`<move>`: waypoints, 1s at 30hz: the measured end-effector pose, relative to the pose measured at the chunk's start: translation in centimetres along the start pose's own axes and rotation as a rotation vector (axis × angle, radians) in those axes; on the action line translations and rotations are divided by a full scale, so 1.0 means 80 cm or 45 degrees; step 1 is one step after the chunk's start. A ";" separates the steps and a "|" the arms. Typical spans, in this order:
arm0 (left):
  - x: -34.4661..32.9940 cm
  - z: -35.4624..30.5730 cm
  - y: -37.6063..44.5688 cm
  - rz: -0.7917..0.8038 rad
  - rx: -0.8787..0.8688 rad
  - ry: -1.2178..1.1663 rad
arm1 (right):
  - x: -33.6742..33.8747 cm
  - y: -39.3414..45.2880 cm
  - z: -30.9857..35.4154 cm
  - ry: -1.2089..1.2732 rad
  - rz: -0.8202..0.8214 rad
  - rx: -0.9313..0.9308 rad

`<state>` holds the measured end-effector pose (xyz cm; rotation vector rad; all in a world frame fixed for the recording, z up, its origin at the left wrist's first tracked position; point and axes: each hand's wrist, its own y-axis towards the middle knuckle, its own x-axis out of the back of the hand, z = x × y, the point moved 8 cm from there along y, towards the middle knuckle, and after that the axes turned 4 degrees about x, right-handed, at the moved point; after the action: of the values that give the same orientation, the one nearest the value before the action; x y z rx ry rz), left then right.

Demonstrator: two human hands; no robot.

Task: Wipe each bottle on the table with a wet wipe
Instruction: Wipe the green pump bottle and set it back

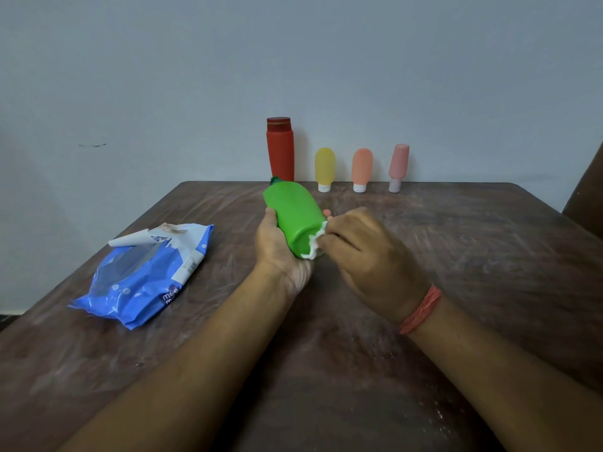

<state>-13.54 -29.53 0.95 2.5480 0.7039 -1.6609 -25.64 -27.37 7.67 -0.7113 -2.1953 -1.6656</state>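
My left hand cradles a green bottle from below, tilted with its cap pointing away from me, above the middle of the table. My right hand presses a crumpled white wet wipe against the bottle's near bottom edge. Along the far edge stand a tall red bottle, a small yellow bottle, an orange bottle and a pink bottle, all cap down except the red one.
A blue wet wipe pack lies on the left of the dark brown table, its flap peeled open. A plain wall rises right behind the bottles. A dark object edge shows at the far right.
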 end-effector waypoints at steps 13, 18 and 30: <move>0.001 0.007 0.011 -0.014 -0.019 0.059 | 0.004 0.000 -0.007 -0.026 0.048 -0.061; 0.007 0.019 0.008 0.012 0.118 0.171 | -0.013 0.004 0.022 0.010 0.099 0.097; 0.004 0.010 0.010 0.129 0.025 0.142 | -0.001 -0.006 -0.021 0.206 0.030 -0.226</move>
<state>-13.82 -30.39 0.17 2.6587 0.5564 -1.5135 -25.96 -29.11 7.72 -0.6197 -1.9408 -1.8531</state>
